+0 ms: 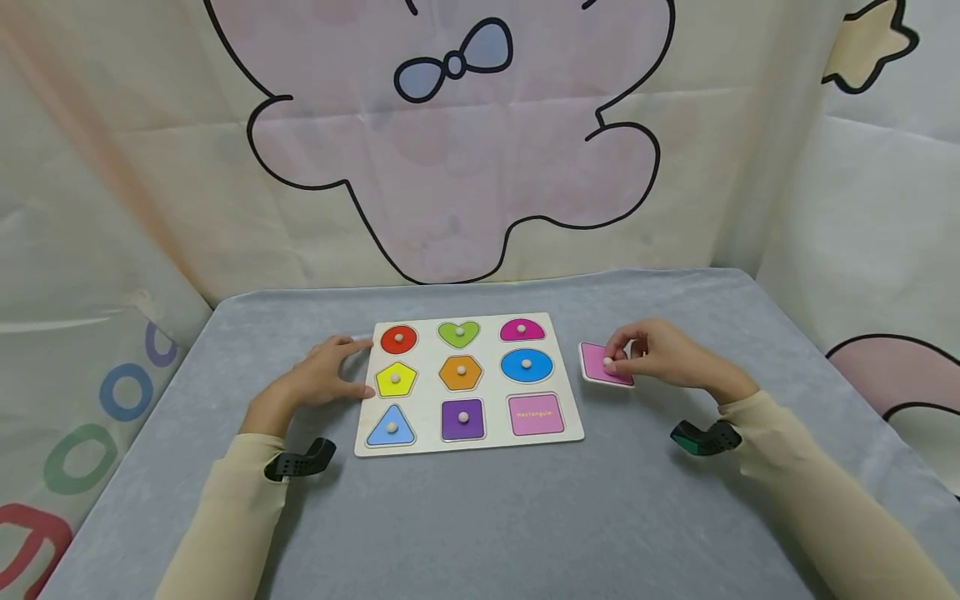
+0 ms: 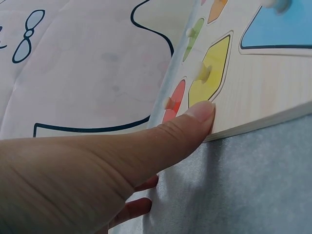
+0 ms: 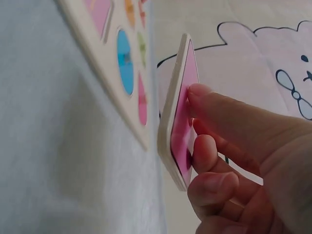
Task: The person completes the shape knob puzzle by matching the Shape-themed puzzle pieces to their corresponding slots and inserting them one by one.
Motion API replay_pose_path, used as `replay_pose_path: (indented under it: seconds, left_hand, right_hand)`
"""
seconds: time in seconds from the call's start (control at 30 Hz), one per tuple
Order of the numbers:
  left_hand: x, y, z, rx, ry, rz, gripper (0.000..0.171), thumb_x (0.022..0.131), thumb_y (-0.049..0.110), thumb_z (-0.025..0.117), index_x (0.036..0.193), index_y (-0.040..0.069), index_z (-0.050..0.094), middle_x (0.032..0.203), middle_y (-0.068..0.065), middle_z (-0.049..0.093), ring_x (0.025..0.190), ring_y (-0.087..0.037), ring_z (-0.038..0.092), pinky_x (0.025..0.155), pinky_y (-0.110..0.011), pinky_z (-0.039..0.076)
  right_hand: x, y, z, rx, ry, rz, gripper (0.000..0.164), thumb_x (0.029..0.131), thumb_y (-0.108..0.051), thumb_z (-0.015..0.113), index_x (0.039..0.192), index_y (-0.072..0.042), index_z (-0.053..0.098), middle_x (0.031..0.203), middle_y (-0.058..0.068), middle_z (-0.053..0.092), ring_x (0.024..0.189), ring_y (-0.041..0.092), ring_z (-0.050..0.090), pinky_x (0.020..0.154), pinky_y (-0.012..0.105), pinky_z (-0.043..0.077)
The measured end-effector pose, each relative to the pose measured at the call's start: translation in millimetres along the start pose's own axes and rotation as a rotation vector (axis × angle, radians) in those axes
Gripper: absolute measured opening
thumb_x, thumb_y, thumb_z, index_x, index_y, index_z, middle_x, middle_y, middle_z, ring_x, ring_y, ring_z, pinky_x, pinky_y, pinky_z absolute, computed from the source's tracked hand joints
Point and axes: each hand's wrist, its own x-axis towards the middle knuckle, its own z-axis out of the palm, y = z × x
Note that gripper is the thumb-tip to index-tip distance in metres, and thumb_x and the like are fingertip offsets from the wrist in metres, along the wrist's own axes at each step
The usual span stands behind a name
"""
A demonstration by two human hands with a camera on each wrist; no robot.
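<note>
A white wooden shape-puzzle board (image 1: 480, 429) lies on the table with knobbed pieces in most of its recesses. Its lower right recess, the pink rectangle slot (image 1: 536, 414), holds no piece and shows printed lettering. My left hand (image 1: 318, 379) steadies the board's left edge, thumb and forefinger spread apart. In the left wrist view the thumb (image 2: 170, 139) touches the board beside the yellow pentagon piece (image 2: 214, 68). To the right of the board, my right hand (image 1: 660, 354) pinches the pink rectangle piece (image 1: 592, 360) by its knob, holding it tilted above the cloth.
Grey-blue cloth (image 1: 465, 525) covers the table. Around the empty slot sit the purple square piece (image 1: 462, 429) and the blue oval piece (image 1: 527, 375). Printed curtains (image 1: 450, 183) hang behind and beside the table. Each wrist wears a dark strap (image 1: 303, 461).
</note>
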Motion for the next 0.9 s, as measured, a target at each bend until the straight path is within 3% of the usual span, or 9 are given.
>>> replay_pose_path:
  seconds: [0.43, 0.9]
  left_hand:
    - [4.2, -1.4, 4.0, 0.016, 0.009, -0.002, 0.091, 0.084, 0.042, 0.081, 0.157, 0.012, 0.036, 0.157, -0.029, 0.032, 0.141, -0.052, 0.031, 0.108, -0.076, 0.033]
    - [2.6, 0.9, 1.8, 0.015, 0.002, 0.014, 0.091, 0.084, 0.044, 0.08, 0.157, 0.011, 0.036, 0.157, -0.029, 0.031, 0.141, -0.052, 0.031, 0.108, -0.075, 0.035]
  right_hand:
    - [23, -30, 13, 0.06, -0.016, -0.063, 0.013, 0.087, -0.021, 0.081, 0.09, -0.011, 0.074, 0.076, 0.002, 0.059, 0.07, 0.018, 0.051, 0.057, 0.023, 0.042]
    - [22, -45, 25, 0.104, 0.044, -0.101, 0.009, 0.087, -0.017, 0.08, 0.091, -0.011, 0.075, 0.072, 0.0, 0.062, 0.066, 0.017, 0.052, 0.055, 0.024, 0.044]
